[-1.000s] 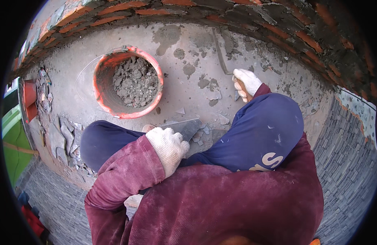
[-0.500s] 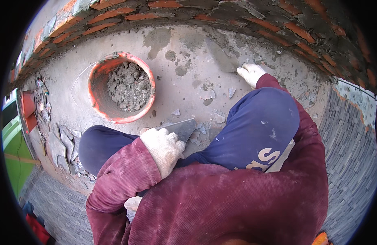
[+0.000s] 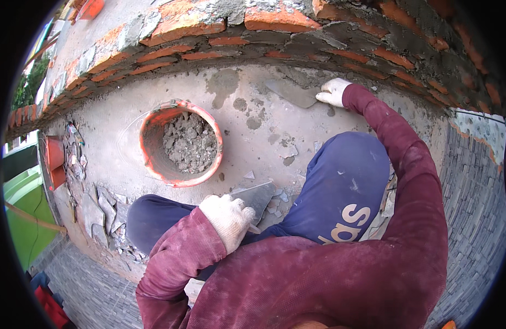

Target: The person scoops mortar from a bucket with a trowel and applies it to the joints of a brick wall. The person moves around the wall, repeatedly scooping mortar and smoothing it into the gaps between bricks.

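My right hand (image 3: pixel 332 92), in a white knitted glove, reaches forward with its fingers closed on a trowel. The trowel's grey, mortar-smeared blade (image 3: pixel 292 93) lies low over the floor by the wall's foot, pointing left; its handle is hidden in the glove. Close to my body, my left hand (image 3: pixel 226 219), also gloved, grips a flat grey piece of tile (image 3: pixel 257 198) with a straight pale edge. Part of that piece is covered by the fingers. Ahead of the left hand stands an orange bucket (image 3: pixel 147 148) holding lumpy grey mortar (image 3: pixel 190 141).
A rough brick wall (image 3: pixel 283 21) curves across the far side. Wet mortar patches (image 3: pixel 223 85) mark the concrete floor (image 3: pixel 116 109). Broken tile pieces (image 3: pixel 106 211) are heaped at the left, near an orange container (image 3: pixel 54 159). Narrow-patterned grey tiling (image 3: pixel 467 219) covers the right side.
My right hand has moved forward toward the wall, and the trowel blade has turned more sideways. The left hand still grips the tile piece. The view has tilted up, showing more wall.
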A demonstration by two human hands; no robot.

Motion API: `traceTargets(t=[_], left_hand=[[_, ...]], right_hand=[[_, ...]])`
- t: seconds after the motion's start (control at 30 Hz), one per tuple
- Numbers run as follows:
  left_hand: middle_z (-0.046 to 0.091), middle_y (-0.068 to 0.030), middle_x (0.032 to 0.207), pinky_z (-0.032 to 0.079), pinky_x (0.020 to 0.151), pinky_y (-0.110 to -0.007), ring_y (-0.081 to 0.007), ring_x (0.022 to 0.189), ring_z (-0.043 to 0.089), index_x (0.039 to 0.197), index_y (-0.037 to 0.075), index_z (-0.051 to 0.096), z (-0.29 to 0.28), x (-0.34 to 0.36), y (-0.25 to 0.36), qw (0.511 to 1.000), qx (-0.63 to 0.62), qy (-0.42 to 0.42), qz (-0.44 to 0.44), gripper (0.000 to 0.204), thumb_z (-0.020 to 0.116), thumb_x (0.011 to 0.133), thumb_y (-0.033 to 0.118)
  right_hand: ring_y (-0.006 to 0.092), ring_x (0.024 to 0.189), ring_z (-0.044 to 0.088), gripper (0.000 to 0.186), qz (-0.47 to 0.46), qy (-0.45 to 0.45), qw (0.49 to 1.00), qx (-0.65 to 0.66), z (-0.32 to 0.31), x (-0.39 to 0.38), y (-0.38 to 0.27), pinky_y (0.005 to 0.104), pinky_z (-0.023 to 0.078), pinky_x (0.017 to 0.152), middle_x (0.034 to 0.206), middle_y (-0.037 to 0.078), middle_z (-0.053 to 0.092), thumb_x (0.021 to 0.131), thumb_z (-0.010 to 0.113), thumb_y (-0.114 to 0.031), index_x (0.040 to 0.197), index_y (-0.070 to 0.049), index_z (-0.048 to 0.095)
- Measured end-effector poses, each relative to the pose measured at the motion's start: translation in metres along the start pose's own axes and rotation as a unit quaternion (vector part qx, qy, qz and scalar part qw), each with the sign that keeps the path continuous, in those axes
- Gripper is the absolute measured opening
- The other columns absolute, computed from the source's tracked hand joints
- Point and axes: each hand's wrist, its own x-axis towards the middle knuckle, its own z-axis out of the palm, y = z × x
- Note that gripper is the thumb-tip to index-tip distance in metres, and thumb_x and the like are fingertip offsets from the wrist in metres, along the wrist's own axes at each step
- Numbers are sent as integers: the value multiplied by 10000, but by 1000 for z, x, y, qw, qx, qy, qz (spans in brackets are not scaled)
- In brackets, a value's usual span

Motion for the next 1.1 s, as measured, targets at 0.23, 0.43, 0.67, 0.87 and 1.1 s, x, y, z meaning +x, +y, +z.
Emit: traceTargets(t=[0.23,0.43,0.67,0.87,1.1], left_hand=[[641,-112,832,523,672,-439,-322,785,647,954,86,646,5,-3,2,1000,14,4,9,157,627,842,196],[651,-111,836,534,680,-440,-319,791,657,960,102,662,7,-4,7,1000,4,-5,1,151,632,843,193],[673,-91,877,555,682,-451,-283,853,690,991,116,687,15,-13,8,998,35,-41,-18,191,633,831,204],[674,-101,931,550,711,-452,-281,891,691,996,108,687,14,-14,6,997,26,-61,-29,205,629,834,218],[655,-125,800,519,765,-428,-329,773,665,918,87,665,23,-23,-5,999,-21,34,26,137,643,813,171]], right_hand=[[398,988,675,466,55,77,992,-82,-12,16,-13,493,530,849,1036,216,710,930,550,-473,1021,-50,724],[391,936,686,461,83,157,977,-117,15,-11,-29,515,536,822,1006,205,714,973,498,-466,1064,-44,660],[399,876,669,428,-96,121,983,-98,-59,-64,-169,487,507,789,912,203,695,984,526,-448,995,-33,627],[122,333,453,442,-3,-395,800,451,-49,-8,-232,288,402,285,536,11,487,1021,513,-477,917,-50,559],[99,320,408,399,-49,-294,735,609,-40,-12,-190,256,361,266,555,-2,472,1052,449,-442,951,-80,584]])
